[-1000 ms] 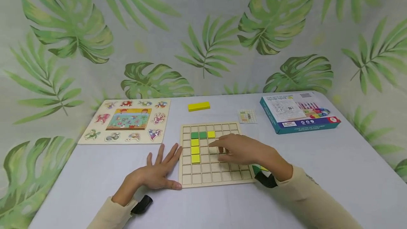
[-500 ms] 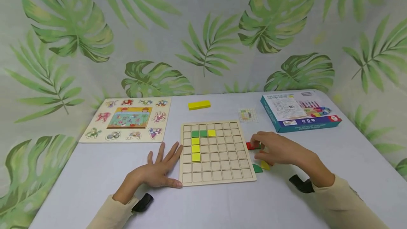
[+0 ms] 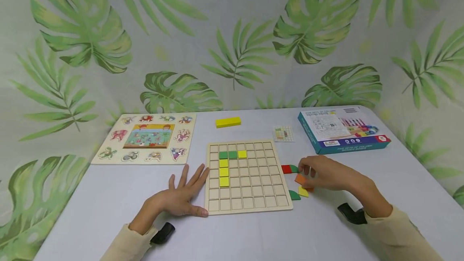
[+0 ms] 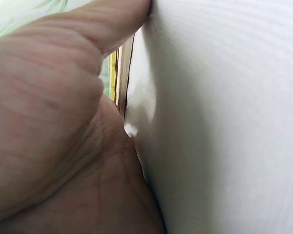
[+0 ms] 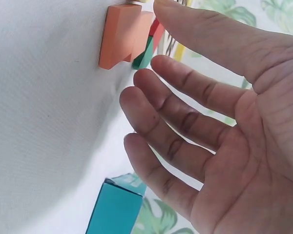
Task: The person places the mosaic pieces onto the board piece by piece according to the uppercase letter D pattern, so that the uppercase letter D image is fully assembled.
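Note:
My left hand [image 3: 181, 196] lies spread on the white table, its fingertips and thumb touching the left edge of the wooden grid board [image 3: 250, 181]. On the board sit two green tiles [image 3: 232, 154] and several yellow tiles [image 3: 224, 172]. Right of the board, my right hand [image 3: 328, 172] hovers by loose pieces with fingers loosely bent. Nothing shows between its fingers in the right wrist view. Orange pieces [image 5: 119, 36] are just beyond the thumb and fingertips. Nearby are a red square [image 3: 286, 169], a green rounded piece [image 3: 294, 168], a yellow piece [image 3: 303, 191] and another green rounded piece [image 3: 295, 195].
A sea-animal peg puzzle [image 3: 141, 158] lies at the back left. Behind the board are a yellow bar [image 3: 228, 122] and a small pattern card [image 3: 284, 133]. The teal-sided box [image 3: 344, 130] lies at the back right, before a leaf-print cloth [image 3: 246, 7].
My right hand has left the board for the loose pieces at its right, then shifted slightly further right, uncovering the red square and an orange piece. The left hand stays put.

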Motion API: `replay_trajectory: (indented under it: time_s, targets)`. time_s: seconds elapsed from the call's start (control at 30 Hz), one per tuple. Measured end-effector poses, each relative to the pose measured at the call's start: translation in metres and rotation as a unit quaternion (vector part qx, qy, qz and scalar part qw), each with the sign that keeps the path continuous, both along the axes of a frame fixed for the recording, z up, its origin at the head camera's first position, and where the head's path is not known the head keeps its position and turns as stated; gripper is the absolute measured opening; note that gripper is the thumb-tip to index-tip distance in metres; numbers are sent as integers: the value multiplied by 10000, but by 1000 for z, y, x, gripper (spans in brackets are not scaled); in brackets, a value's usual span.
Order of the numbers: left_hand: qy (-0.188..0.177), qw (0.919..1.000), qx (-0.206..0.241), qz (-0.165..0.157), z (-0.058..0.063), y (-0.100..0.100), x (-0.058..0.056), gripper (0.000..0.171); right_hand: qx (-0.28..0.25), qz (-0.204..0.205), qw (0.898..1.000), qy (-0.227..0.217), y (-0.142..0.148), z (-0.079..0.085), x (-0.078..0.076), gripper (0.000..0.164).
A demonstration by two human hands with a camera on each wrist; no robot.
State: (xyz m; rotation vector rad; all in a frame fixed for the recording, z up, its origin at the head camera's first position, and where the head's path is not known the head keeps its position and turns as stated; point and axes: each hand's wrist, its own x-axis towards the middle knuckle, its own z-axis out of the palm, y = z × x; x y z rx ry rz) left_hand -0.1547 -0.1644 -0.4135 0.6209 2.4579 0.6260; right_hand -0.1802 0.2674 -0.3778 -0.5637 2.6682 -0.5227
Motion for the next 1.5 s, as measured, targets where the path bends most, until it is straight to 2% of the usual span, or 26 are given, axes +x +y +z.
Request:
replay_trajectory:
  time_s: [0.3, 0.63, 1.1, 1.5]
  targets:
    - [-1, 10000, 19, 1, -1, 1, 0, 119, -79, 68, 9998, -150, 3, -4, -1, 24]
    - [47, 9999, 57, -71, 0, 1, -2, 119, -79, 98, 9999, -86, 4, -6, -3, 23]
    - [14, 9999, 81, -77, 7, 2, 2, 119, -179, 185, 9997, -58, -1, -9, -2, 15]
    - [-56, 9999, 96, -76, 0, -2, 0, 122, 322, 76, 9985, 432, -12, -13, 1, 19]
